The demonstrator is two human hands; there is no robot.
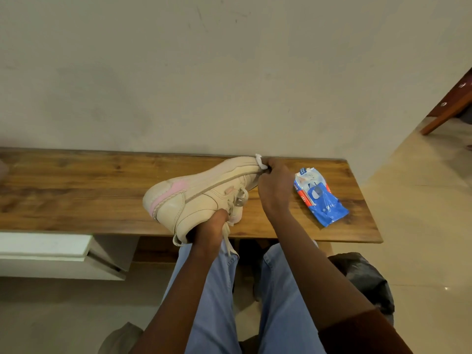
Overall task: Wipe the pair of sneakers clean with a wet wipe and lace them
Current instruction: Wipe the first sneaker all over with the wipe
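Sneaker [194, 198] sits over the bench [76, 190] middle, tipped on its side, sole facing the wall. Toe is near the back edge, heel hangs past the front edge. Can't tell if it touches the bench.

Left hand [209, 231] is pushed into the sneaker's opening from below and carries it. Its fingers are hidden inside, so can't tell how far they curl.

Right hand [274, 190] is at the toe, fingers [270, 167] curled tight, pinching a white wipe [261, 161] against the toe tip. A bit of wipe sticks out above the hand.

Laces [228, 241] hang loose from the eyelets, down over the front edge beside the left wrist.

Blue wipe pack [319, 198] lies flat near the bench's right end, just right of the right hand, not touching it.

Black bag [362, 279] is on the floor below the right end.
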